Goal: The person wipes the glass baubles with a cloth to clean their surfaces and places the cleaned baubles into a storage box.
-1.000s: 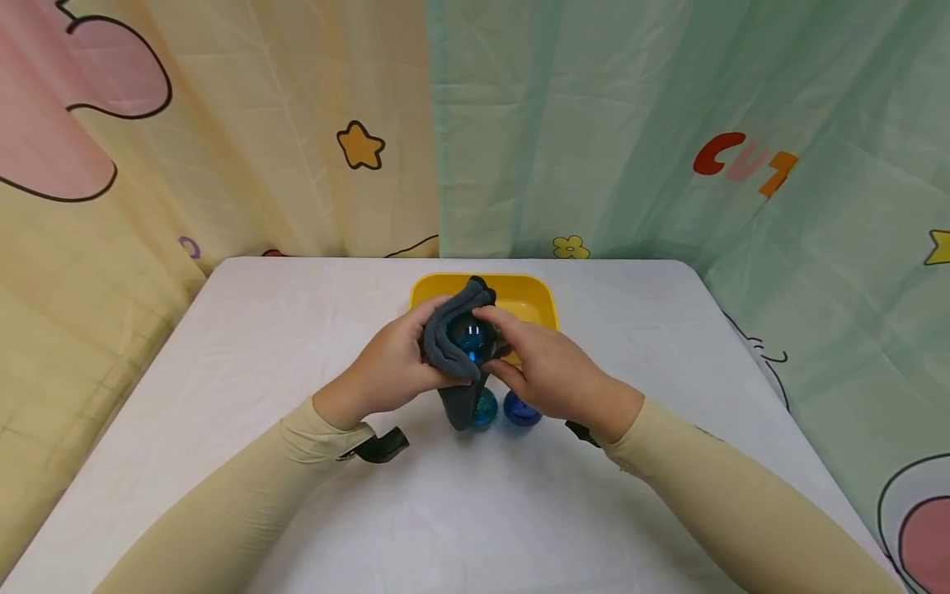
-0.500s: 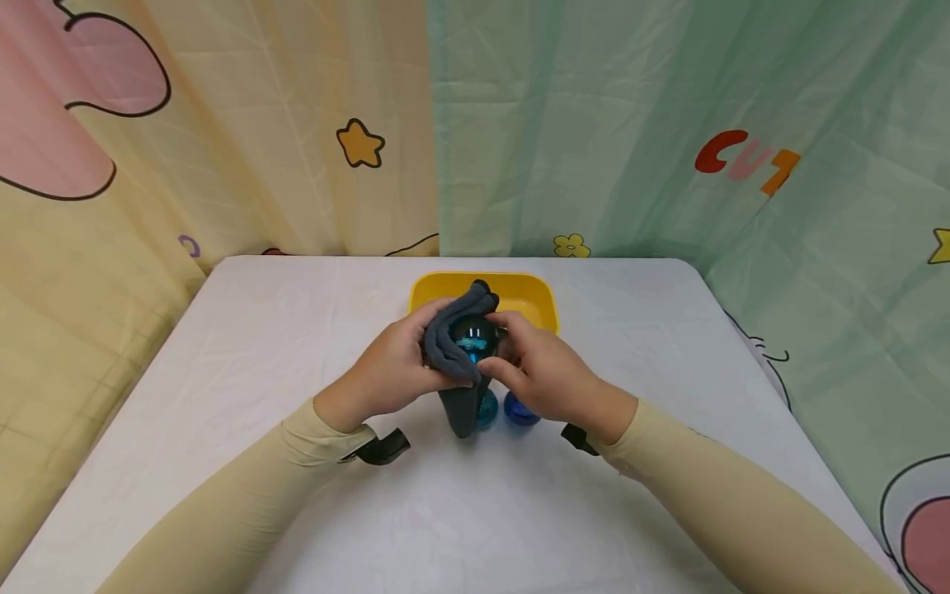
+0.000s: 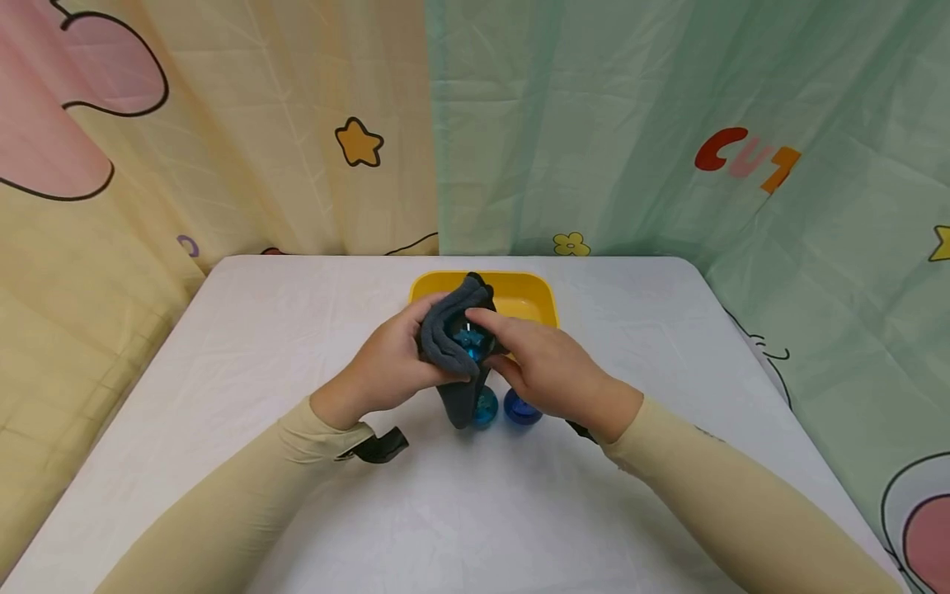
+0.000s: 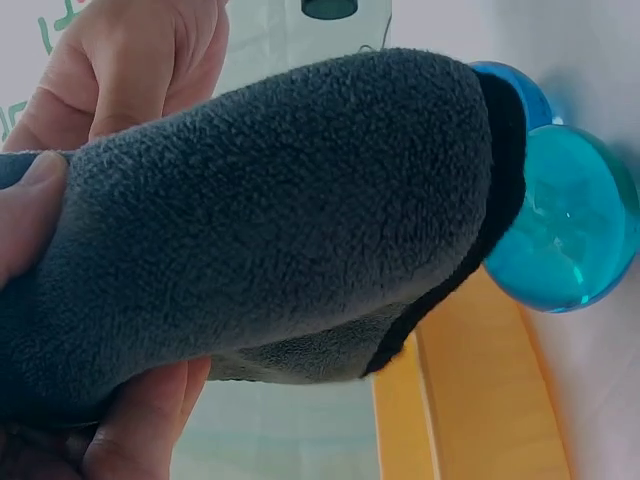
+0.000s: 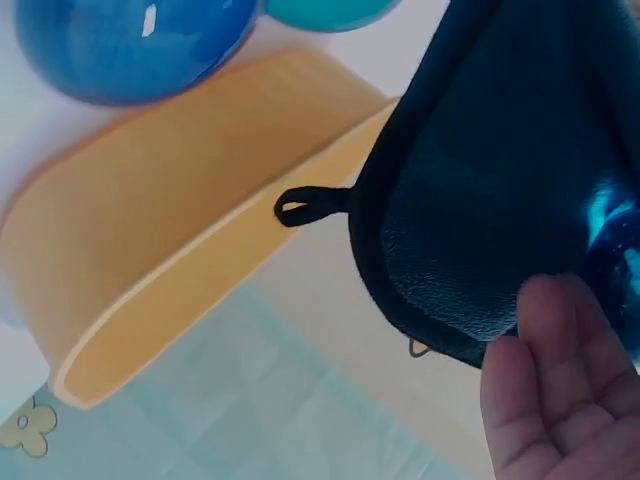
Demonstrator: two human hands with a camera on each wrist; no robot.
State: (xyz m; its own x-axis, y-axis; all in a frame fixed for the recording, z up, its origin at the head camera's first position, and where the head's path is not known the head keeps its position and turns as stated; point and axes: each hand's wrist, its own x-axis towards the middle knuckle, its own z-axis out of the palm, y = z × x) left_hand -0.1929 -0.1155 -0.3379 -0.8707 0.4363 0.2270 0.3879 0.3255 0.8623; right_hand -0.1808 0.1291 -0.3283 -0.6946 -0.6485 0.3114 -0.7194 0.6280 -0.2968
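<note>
A dark grey cloth [image 3: 448, 334] with black edging is folded round a see-through blue ball [image 3: 472, 340], held up over the table. My left hand [image 3: 386, 361] grips the cloth from the left, thumb below and fingers behind it. With its fingers on the ball's top and its thumb low on the near side, my right hand [image 3: 552, 361] holds the ball from the right. In the right wrist view the fingertips [image 5: 550, 310] lie against the cloth beside the ball. Below, a teal ball [image 3: 484, 407] and a dark blue ball [image 3: 523, 407] rest on the table.
Behind the hands stands a yellow tray [image 3: 530, 289], partly hidden by them. A white cloth covers the table [image 3: 297, 289], which ends at patterned curtains [image 3: 609, 124]. A small loop [image 5: 310, 206] sticks out from the cloth's edge.
The blue ball has turned in the cloth, and a star shape shows in it. My right fingers drew back right, then reached over its top again. The cloth rose slightly.
</note>
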